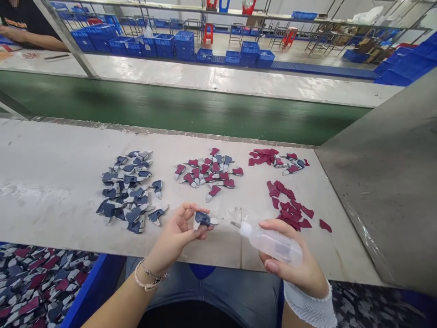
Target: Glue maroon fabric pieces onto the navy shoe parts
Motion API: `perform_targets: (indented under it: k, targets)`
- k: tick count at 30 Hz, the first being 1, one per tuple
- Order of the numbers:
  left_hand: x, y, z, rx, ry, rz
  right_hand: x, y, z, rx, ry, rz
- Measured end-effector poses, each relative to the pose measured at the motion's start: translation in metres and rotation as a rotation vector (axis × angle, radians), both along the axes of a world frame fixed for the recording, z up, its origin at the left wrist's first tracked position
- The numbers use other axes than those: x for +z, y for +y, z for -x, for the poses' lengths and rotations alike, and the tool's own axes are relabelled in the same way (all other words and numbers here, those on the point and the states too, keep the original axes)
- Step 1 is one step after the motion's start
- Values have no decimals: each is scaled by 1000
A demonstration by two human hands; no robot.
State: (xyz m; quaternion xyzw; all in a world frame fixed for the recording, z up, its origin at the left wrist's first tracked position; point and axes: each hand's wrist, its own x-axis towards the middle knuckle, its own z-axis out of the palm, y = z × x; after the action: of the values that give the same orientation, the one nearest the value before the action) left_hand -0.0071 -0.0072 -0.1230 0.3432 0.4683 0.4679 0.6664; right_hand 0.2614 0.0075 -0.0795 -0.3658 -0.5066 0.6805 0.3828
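Between the thumb and fingers of my left hand [187,226] is a small navy and light-grey plastic part [202,219]. My right hand [293,257] grips a translucent squeeze bottle [273,243], tipped on its side. Its thin nozzle [235,224] points left at the part, with a gap between them. Beyond my left hand lies a pile of navy and grey parts [131,191]. A group of similar parts with maroon faces [208,171] sits in the middle of the table. Loose maroon pieces [290,207] are spread beyond my right hand.
Another maroon heap [262,156] and a few mixed parts [292,163] lie farther back. A green conveyor belt [170,109] runs behind the table [61,182]. A metal panel [385,182] stands at right. A blue bin [92,284] of parts is lower left. A person [30,27] sits far left.
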Motion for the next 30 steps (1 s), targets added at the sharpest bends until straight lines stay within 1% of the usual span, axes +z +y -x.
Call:
perform_targets:
  k: [2, 4, 6, 8, 10, 12, 14, 16, 19, 21, 23, 26, 28, 30]
  targets:
    - [-7, -2, -6, 2, 116, -41, 0, 1, 1, 23, 30, 8]
    - [-14, -8, -13, -8, 351, -99, -1, 1, 2, 49, 45, 39]
    - [-17, -20, -19, -52, 613, -167, -1, 1, 2, 61, 51, 96]
    - [-17, -34, -24, -124, 799, -226, -2, 0, 1, 65, 41, 164]
    - [-12, -47, -25, -201, 876, -252, -4, 0, 1, 50, 27, 187]
    - [-4, -50, -22, -275, 890, -244, -7, 2, 0, 23, 29, 163]
    - [4, -41, -18, -332, 909, -263, -8, 4, -2, -13, 29, 131]
    - [8, -23, -16, -381, 961, -361, -9, 6, -5, -39, 20, 110]
    - [6, 5, -17, -497, 1027, -574, -8, 4, -11, -73, -12, 82]
    - [1, 15, -20, -553, 1039, -643, -6, 1, -15, -93, -45, 73]
    - [-3, 18, -21, -570, 1031, -624, -5, -3, -19, -113, -78, 72]
    - [-6, 18, -17, -544, 1073, -561, -4, -9, -23, -126, -113, 90]
    - [-4, 20, -11, -533, 1136, -585, -4, -11, -24, -122, -122, 102]
    - [-1, 25, -3, -562, 1156, -620, -6, -11, -24, -120, -126, 97]
